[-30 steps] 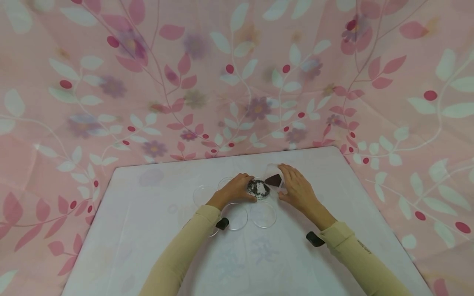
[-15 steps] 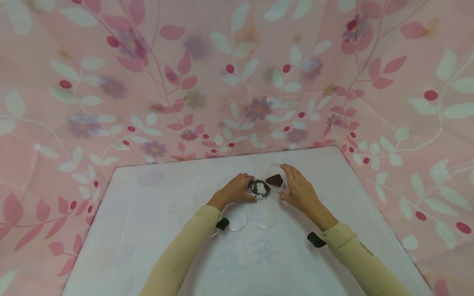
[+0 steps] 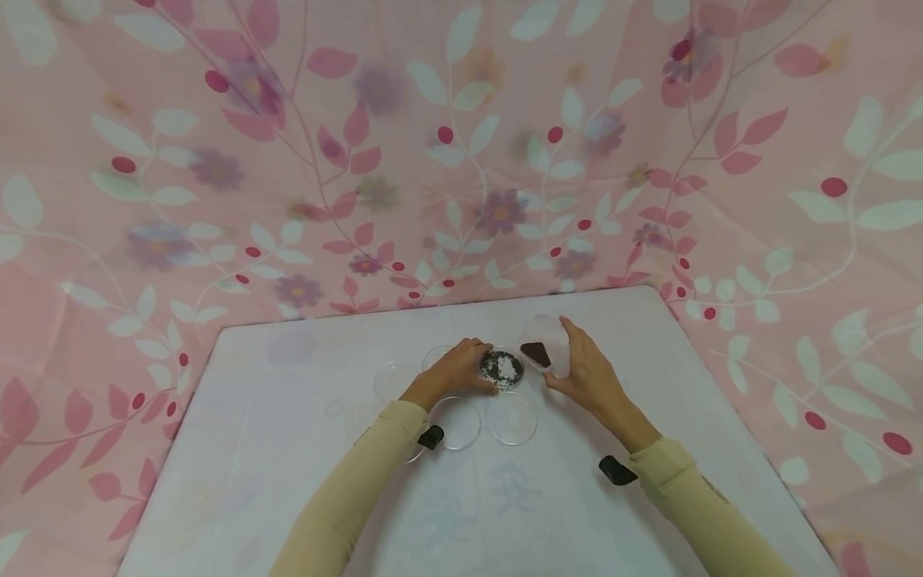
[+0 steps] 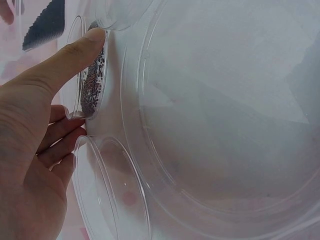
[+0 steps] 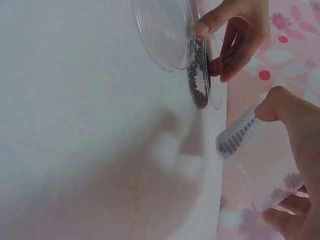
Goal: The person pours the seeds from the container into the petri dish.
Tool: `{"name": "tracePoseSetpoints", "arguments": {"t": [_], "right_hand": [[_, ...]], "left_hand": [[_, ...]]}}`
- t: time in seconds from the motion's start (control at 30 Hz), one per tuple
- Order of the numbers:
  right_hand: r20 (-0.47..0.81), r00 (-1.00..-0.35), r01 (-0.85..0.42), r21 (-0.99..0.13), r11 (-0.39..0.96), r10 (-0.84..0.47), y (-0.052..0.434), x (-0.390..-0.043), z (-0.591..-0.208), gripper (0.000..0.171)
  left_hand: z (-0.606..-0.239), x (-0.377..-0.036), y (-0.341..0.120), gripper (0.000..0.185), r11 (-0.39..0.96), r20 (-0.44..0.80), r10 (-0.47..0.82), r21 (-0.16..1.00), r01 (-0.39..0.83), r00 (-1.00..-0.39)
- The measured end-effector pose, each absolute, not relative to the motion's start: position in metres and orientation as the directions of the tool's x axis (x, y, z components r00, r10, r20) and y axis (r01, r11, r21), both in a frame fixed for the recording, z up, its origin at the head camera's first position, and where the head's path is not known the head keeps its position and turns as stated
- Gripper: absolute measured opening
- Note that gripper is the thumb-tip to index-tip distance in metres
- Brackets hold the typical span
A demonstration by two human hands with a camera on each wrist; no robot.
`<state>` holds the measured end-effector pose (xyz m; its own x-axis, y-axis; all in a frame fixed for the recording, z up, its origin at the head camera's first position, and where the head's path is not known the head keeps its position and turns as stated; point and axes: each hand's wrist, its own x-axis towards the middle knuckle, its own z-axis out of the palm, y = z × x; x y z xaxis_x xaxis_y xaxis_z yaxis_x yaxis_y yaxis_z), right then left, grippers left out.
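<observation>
My left hand point(image 3: 454, 370) grips the left edge of a clear petri dish point(image 3: 501, 369) on the table, partly filled with black granules. White patches show among the granules. In the left wrist view the thumb point(image 4: 75, 57) lies over the dish's rim, with fingers at its far side. Just right of the dish, my right hand point(image 3: 587, 377) holds a clear plastic cup point(image 3: 555, 336) by its sides, tilted toward the dish. Dark granules point(image 3: 536, 353) lie against the cup's lower side. The right wrist view shows the cup point(image 5: 257, 165) raised and apart from the dish.
Several other clear round dishes stand close by: two in front point(image 3: 457, 422) point(image 3: 511, 418), others left and behind, partly hidden by the left arm. The white table point(image 3: 303, 449) meets a pink floral curtain point(image 3: 404, 200) at its back and sides.
My right hand has shifted slightly right with the cup, widening the gap to the dish, and the cup has turned a little. The left hand keeps its place on the dish.
</observation>
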<state>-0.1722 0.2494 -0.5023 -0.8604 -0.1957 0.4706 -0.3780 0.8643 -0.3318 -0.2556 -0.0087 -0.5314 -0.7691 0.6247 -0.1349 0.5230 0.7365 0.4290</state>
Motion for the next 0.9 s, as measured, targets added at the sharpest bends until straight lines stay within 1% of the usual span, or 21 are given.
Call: {"name": "tracePoseSetpoints", "arguments": {"t": [0.27,0.53,0.9], "right_hand": [[0.456,-0.883,-0.328,-0.436,0.838,-0.109,0.256,-0.168,-0.515,0.105],[0.416,-0.909,-0.269,-0.527,0.806,-0.032,0.261,-0.164,-0.523,0.102],[0.362,-0.932,-0.214,-0.571,0.792,0.009,0.263,-0.16,-0.534,0.099]], "left_hand": [[-0.534,-0.256,-0.008,0.09,0.74,-0.145,0.617,0.444,0.506,-0.774],[-0.536,-0.257,-0.009,0.09,0.741,-0.14,0.621,0.427,0.519,-0.771],[-0.537,-0.258,-0.009,0.091,0.734,-0.127,0.624,0.432,0.523,-0.771]]}}
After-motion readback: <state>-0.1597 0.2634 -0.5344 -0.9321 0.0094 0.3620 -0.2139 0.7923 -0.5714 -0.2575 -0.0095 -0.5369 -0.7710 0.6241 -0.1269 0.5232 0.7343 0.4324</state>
